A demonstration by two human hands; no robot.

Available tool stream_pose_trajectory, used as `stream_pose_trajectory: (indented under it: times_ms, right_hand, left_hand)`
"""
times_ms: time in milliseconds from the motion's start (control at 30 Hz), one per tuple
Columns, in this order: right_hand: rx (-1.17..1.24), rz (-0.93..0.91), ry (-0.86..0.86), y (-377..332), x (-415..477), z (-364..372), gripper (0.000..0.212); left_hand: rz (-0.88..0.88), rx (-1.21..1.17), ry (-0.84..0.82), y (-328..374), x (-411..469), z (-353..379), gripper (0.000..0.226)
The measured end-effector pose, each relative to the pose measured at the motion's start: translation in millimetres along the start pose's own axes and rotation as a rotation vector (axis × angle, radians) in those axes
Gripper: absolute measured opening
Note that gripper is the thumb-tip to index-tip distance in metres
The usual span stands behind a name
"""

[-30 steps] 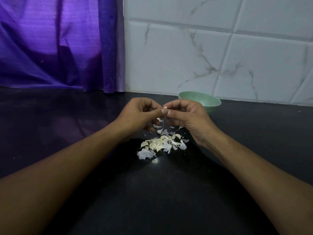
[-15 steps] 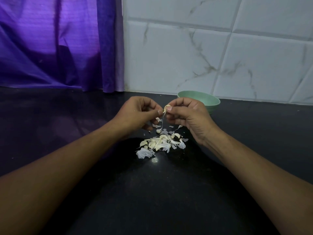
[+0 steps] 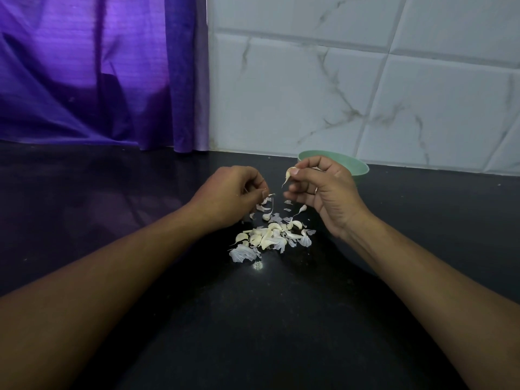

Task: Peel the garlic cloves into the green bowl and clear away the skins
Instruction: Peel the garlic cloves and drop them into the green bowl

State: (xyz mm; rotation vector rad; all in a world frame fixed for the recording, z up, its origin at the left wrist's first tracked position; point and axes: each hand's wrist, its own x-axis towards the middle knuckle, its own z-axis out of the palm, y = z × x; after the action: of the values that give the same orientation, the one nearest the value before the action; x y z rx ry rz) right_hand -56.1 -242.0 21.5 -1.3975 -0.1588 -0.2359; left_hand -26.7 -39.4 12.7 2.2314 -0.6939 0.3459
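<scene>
Dark bench (image 3: pixel 281 319) ran below white tiles (image 3: pixel 365 94) and a purple curtain (image 3: pixel 98 74). The right hand (image 3: pixel 323 192) pinched a garlic clove (image 3: pixel 289 173) between thumb and fingertips, raised just before the green bowl (image 3: pixel 357 167). The left hand (image 3: pixel 233 190), fingers curled, pinched a thin strip of skin (image 3: pixel 271 204) above the pile (image 3: pixel 270 235) of cloves and skins lying on the bench between both hands.

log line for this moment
right hand: pinches pale garlic clove | left hand: pinches thin skin strip | round green bowl: behind right hand
</scene>
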Motion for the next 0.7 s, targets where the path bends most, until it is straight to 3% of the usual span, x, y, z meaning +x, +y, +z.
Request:
stream_pose_trajectory:
  times_ms: [233, 500, 700]
  right_hand:
    - [-0.13, 0.004, -0.054, 6.2, -1.6, 2.1, 0.014]
    - [-0.173, 0.003, -0.087, 6.9, -2.8, 2.0, 0.017]
    - [-0.199, -0.027, -0.108, 6.8, -2.8, 1.5, 0.018]
  left_hand:
    - [0.023, -0.019, 0.058, -1.9, 0.8, -0.1, 0.021]
    - [0.014, -0.08, 0.085, 2.6, -0.4, -0.7, 0.006]
    - [-0.036, -0.139, 0.064, 4.9, -1.8, -2.2, 0.006]
